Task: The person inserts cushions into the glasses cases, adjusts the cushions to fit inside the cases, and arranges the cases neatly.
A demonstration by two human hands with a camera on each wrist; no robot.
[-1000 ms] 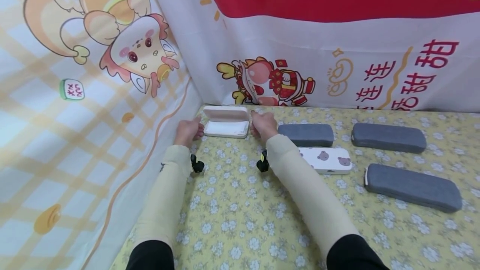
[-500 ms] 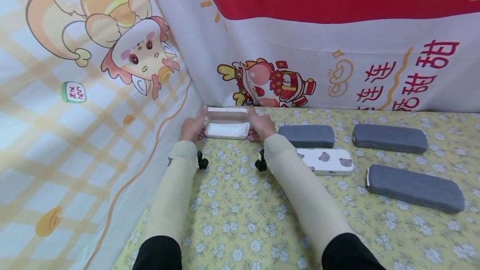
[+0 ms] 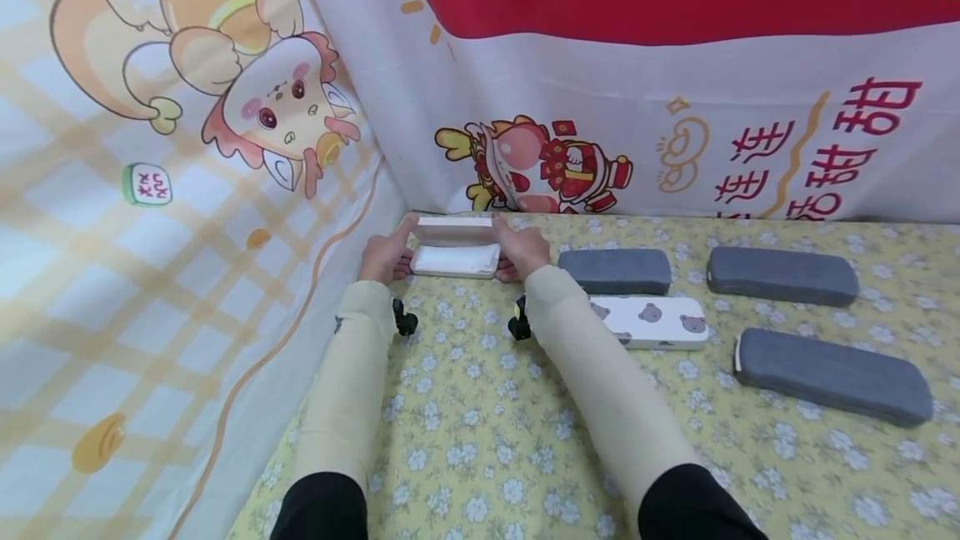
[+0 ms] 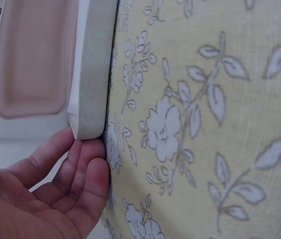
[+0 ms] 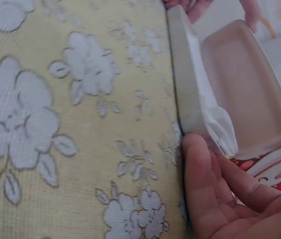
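Note:
At the back left of the table, a pale glasses case (image 3: 455, 260) stands with its lid (image 3: 454, 229) raised, tilted over the base, showing a pinkish-beige lining. A crumpled white cloth (image 5: 220, 124) lies in the base. My left hand (image 3: 383, 257) holds the case's left end, the thumb at the lid's upper corner. Its curled fingers (image 4: 89, 172) touch the base's end in the left wrist view. My right hand (image 3: 527, 249) holds the right end likewise, fingers (image 5: 200, 159) against the base and thumb at the lid's edge.
Grey cases (image 3: 615, 271), (image 3: 782, 275), (image 3: 832, 375) lie shut to the right. Among them is a white bear-print case (image 3: 648, 322), partly behind my right sleeve. Printed cloth walls (image 3: 345, 190) rise along the left and back. A yellow floral cloth (image 3: 457, 407) covers the table.
My left hand has moved right, up against the case, and its thumb has risen to the lid. The right thumb stays at the lid's corner. The lid has tipped slightly forward.

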